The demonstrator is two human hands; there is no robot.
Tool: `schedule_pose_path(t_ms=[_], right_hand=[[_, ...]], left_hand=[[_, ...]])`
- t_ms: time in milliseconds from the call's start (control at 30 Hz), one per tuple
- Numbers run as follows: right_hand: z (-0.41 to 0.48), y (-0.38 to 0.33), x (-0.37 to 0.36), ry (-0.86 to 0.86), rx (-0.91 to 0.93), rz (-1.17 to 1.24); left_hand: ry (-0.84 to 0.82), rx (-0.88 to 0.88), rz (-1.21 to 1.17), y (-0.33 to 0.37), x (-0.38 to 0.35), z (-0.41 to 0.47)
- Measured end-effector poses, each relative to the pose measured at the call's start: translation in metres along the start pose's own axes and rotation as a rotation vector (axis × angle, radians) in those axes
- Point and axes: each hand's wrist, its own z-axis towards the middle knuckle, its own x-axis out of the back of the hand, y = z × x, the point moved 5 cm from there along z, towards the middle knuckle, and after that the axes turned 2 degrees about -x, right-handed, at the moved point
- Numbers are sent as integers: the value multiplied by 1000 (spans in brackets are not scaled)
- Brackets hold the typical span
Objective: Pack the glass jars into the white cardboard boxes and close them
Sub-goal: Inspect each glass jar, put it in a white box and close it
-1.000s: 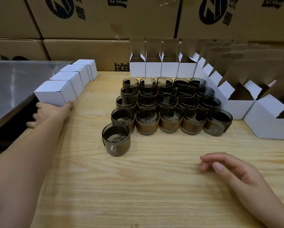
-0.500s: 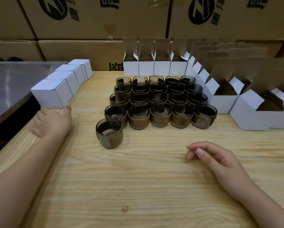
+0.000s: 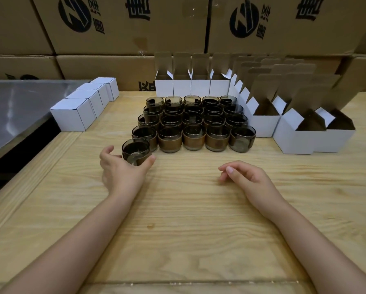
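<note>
Dark smoked glass jars with brown bands point(image 3: 193, 124) stand packed in rows at the middle of the wooden table. One lone glass jar point(image 3: 136, 150) stands in front of their left corner. My left hand point(image 3: 122, 168) is cupped round it from the near side, thumb on its right, fingers curling to its left. My right hand point(image 3: 244, 176) rests on the table to the right, fingers loosely curled, holding nothing. Open white boxes point(image 3: 264, 124) with raised flaps line the back and right. Several closed white boxes point(image 3: 73, 115) stand in a row at the left.
Large brown shipping cartons point(image 3: 124, 24) are stacked behind the table. A metal surface point(image 3: 14, 107) adjoins the table's left edge, with a dark gap beside it. Bare wooden tabletop point(image 3: 188, 219) lies between my forearms.
My left hand has left the nearest closed box and moved right to the lone jar, closing around it. My right hand has barely shifted.
</note>
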Motion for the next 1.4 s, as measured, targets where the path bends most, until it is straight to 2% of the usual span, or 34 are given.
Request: schedule_pose_path(t_ms=[133,300,500,667,800,967,1100,1233,1400], right_hand=[[0,0,0,6,-1,-22],[2,1,-7,43,-61,-102],[18,2,-19,143,-181,-117],[27,-3,-29,250,-186,56],[24,-1,-30,273,-146,95],[23,2,-28,266,-144,167],[18,-9,-30,293,-62,246],[14,-21,-30,267,18,264],[12,-29,-28,132,39,294]], left_hand=[[54,43,18,4,-3,-7],[-30,-71,39,17,-16,-37],[-371,-174,-140,36,-51,-66],[-680,-213,-294,51,-76,-73],[-841,-223,-378,55,-83,-67],[-849,-257,-386,57,-86,-71],[-766,-371,-406,60,-84,-73],[-715,-402,-485,66,-80,-70],[-729,-397,-483,65,-81,-70]])
